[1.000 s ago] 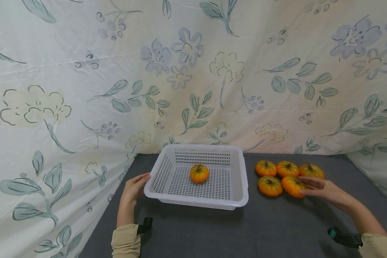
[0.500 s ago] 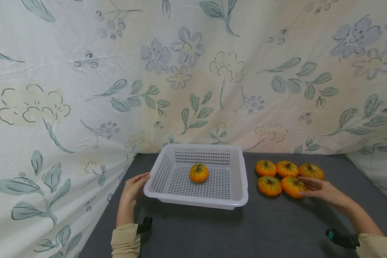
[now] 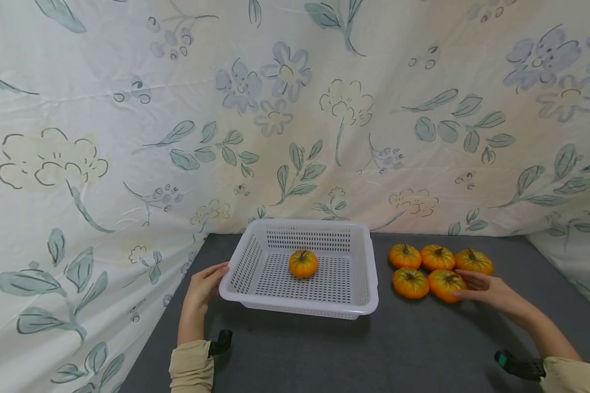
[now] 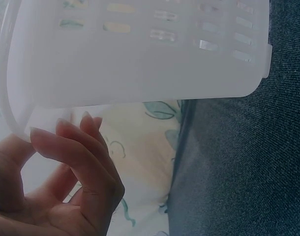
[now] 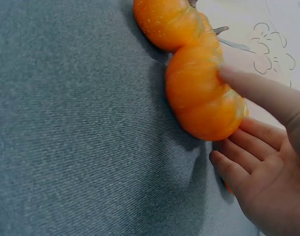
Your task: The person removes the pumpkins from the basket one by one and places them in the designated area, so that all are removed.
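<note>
My left hand holds the left rim of a white plastic basket, thumb and fingertips at its edge in the left wrist view. Inside the slotted basket sits one small orange pumpkin. On the right, my right hand is at another pumpkin, the front right one of a cluster. In the right wrist view the thumb lies against that pumpkin and the other fingers reach along its far side, partly hidden by it. The pumpkin rests on the dark cloth.
Beside the held pumpkin is another front pumpkin. Behind them stand a left pumpkin, a middle pumpkin and a right pumpkin. A floral curtain hangs behind the dark table.
The pumpkin at my right hand has gone from tilted to lying flatter on the table. My right forearm has shifted slightly left. The left hand and basket stay put.
</note>
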Demonstrator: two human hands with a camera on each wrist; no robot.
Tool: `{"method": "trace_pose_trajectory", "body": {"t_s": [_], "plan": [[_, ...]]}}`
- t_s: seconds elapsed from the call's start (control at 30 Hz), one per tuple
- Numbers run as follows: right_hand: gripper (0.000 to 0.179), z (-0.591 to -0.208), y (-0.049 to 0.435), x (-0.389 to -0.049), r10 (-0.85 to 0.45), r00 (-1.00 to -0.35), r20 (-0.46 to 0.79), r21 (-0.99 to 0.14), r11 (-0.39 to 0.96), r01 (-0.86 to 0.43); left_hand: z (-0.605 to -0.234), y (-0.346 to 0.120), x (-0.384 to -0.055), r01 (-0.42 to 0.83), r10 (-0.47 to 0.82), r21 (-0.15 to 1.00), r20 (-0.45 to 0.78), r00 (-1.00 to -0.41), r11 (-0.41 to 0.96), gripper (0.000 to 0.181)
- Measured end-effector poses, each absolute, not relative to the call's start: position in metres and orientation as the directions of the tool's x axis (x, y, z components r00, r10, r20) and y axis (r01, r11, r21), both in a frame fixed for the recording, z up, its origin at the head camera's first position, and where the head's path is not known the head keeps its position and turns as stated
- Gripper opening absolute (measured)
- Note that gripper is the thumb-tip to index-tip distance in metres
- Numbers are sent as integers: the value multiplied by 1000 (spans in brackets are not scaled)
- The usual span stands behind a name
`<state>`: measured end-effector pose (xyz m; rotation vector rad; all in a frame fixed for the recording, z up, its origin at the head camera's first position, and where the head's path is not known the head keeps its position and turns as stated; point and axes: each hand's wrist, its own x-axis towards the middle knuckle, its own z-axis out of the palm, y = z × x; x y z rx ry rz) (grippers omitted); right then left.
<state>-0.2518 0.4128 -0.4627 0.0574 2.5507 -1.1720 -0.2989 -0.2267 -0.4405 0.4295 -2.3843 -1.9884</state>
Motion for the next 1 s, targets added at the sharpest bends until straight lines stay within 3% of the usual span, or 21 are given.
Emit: {"method": "trace_pose_trajectory", "body": {"t_s": [0.57,1.0], "plan": [[82,-446,405,-260,-126,-974,-186,-790,609,72,-441,-225,-300,-214,-217,967,-180,-959,140,52],[83,-424,384,-272,-138,-981,-135,-797,604,25,-441,-225,-300,-211,-225,967,-175,-958,144,51]]}}
